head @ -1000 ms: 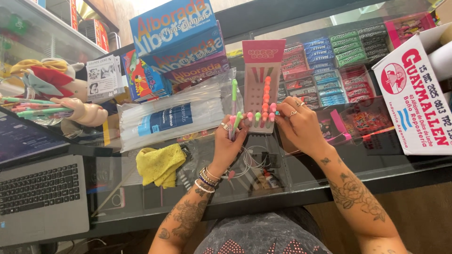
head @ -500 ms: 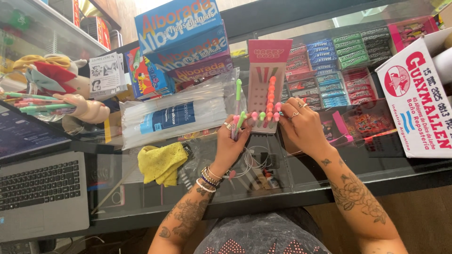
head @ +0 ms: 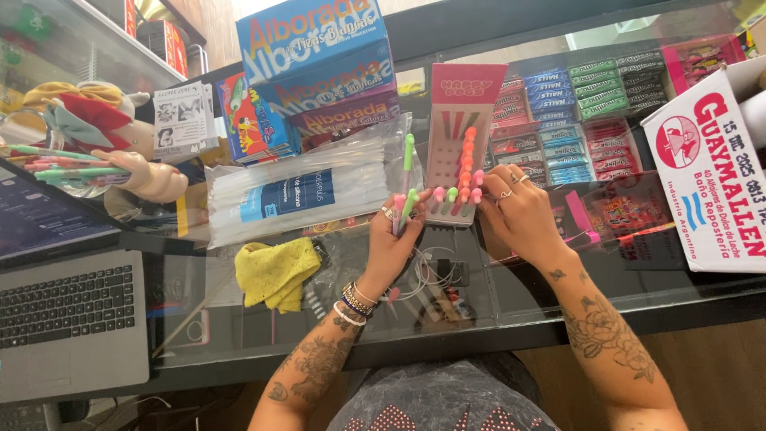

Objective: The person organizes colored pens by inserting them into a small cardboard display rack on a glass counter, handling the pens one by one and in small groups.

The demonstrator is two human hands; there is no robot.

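A pink display card [head: 463, 120] with rows of holes stands on the glass counter, with several pink, orange and green pens [head: 464, 164] stuck into it. My left hand [head: 392, 238] grips a small bunch of green and pink pens [head: 405, 187] beside the card's lower left corner. My right hand [head: 520, 209] rests against the card's lower right side, fingertips on a pink pen [head: 477, 182] in the bottom row.
A clear bag of white sticks [head: 295, 191] lies left of the card, with a yellow cloth [head: 277, 273] below it. A laptop [head: 68, 315] sits at the far left. Blue boxes [head: 319, 60] stand behind, a white carton [head: 714, 172] at right. Candy packs [head: 574, 112] show under the glass.
The view has shifted slightly. My hands stay at the card's base; the left hand's pens have moved closer to the card's bottom row.
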